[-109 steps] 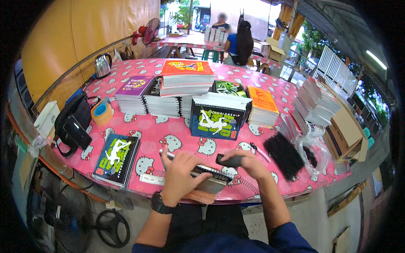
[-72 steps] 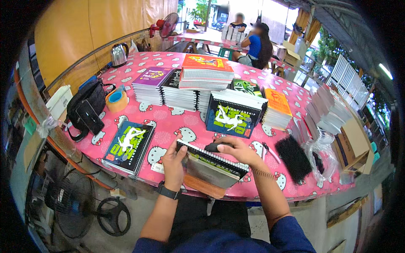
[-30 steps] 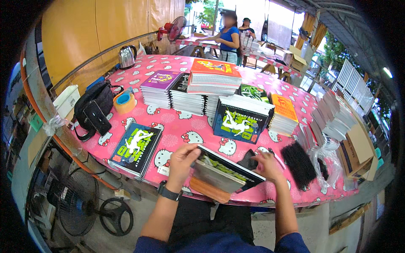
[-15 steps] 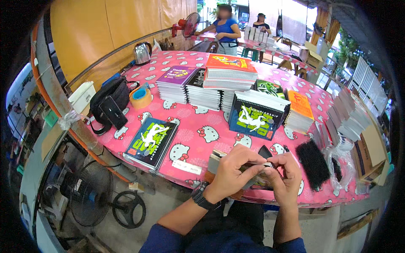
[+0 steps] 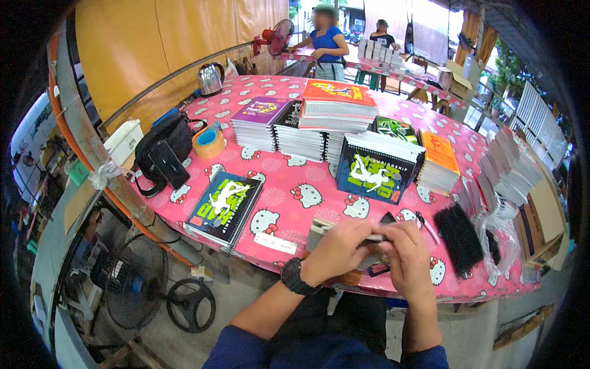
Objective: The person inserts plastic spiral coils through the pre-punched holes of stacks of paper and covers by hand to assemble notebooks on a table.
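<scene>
My left hand (image 5: pixel 342 246), with a black watch (image 5: pixel 298 277) on its wrist, meets my right hand (image 5: pixel 407 253) over the table's front edge. The fingertips of both are pinched together on something small, which the fingers mostly hide. Beneath my left hand is a pale block-like thing (image 5: pixel 318 230), partly covered. A dark printed piece (image 5: pixel 378 269) shows below the fingers. Just beyond my right hand lie a dark pointed object (image 5: pixel 388 218) and a pink-and-black pen-like item (image 5: pixel 428 227).
Spiral notebooks stand in stacks (image 5: pixel 338 104); one blue notebook (image 5: pixel 369 175) leans upright, others lie left (image 5: pixel 224 206). Black binding coils (image 5: pixel 458 240) and plastic wrap (image 5: pixel 498 246) are right. Tape (image 5: pixel 209 142), a bag (image 5: pixel 161 147) and kettle (image 5: pixel 211 79) sit left. Two people stand beyond.
My fingers have closed in over the small thing, and my right hand has turned inward, hiding more of it. The view has shifted slightly. A person at the back has turned.
</scene>
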`<state>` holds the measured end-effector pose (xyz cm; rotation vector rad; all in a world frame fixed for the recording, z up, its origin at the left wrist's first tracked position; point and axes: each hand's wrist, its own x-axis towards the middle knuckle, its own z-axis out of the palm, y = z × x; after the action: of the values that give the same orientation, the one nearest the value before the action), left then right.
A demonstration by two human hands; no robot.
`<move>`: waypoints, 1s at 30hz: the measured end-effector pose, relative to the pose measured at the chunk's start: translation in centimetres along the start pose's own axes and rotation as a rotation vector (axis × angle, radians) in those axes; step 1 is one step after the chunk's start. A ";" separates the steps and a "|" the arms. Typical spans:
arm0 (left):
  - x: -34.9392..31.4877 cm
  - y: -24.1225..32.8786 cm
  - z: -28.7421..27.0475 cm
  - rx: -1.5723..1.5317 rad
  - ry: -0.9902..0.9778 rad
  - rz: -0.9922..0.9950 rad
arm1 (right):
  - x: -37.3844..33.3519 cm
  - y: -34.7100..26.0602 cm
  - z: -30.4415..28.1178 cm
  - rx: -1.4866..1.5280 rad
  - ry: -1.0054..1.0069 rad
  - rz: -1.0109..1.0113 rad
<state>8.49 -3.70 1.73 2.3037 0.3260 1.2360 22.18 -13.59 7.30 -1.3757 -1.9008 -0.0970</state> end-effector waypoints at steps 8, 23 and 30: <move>-4.5 -7.2 -14.2 -0.193 1.198 -0.355 | -4.8 7.4 -3.7 0.349 0.646 0.433; -16.4 -14.5 -18.1 0.851 0.975 -0.810 | -5.9 10.3 2.2 0.121 0.276 0.549; -12.7 -10.5 -14.0 0.953 0.159 -0.716 | 3.5 16.3 5.2 -0.162 0.286 0.095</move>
<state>-9.96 4.16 -6.42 2.3556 1.9401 0.9589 32.58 -1.70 -0.05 -1.4714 -1.6159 -0.3874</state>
